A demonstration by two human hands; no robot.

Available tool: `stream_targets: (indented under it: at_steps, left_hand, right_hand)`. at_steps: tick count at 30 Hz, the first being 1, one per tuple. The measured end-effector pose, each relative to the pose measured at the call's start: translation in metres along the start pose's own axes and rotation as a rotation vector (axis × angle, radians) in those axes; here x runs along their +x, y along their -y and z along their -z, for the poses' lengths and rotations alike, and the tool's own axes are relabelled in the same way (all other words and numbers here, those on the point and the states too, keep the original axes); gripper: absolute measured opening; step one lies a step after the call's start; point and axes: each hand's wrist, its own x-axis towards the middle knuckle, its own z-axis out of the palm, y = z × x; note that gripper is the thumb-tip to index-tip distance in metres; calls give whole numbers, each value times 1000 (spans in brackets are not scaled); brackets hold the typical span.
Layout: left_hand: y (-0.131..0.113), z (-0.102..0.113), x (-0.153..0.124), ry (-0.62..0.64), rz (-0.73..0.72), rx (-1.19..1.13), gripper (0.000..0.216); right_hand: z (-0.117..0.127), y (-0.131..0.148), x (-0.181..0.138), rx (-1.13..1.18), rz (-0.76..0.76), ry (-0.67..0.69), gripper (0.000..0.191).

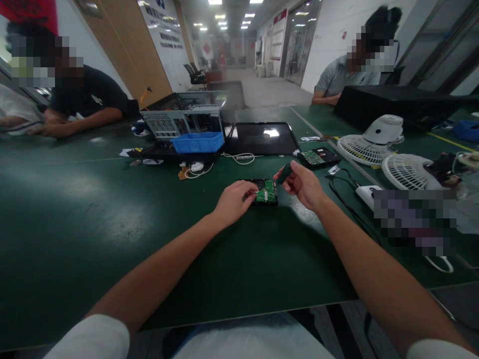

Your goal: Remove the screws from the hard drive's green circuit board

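Observation:
A hard drive (266, 192) lies board-side up on the green table (112, 214), its green circuit board showing. My left hand (235, 200) rests on the drive's left edge with fingers curled against it. My right hand (301, 183) hovers just right of and above the drive, closed around a dark screwdriver handle (285, 172). The tool's tip is hidden, so whether it touches the drive is unclear.
A second drive (319, 156) lies further back, beside a black panel (262, 138). An open computer case (183, 117) and a blue bin (197, 142) stand behind. Two white fans (374, 139) and cables (348, 199) crowd the right. Two seated people work at the far corners.

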Motion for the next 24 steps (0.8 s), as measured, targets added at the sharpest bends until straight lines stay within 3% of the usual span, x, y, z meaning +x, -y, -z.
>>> stream_targets:
  at_steps: [4,9,24]
  left_hand:
    - [-20,-22,6,92,-64,41,10]
    - [-22,-38,14,93,-10,83,11]
    - [-22,-37,10,75,61,98,16]
  right_hand:
    - [0,-1,0,16,-1,-6,45]
    - [0,-1,1,8,-1,-21,47]
    - [-1,1,0,7,0,-11,45]
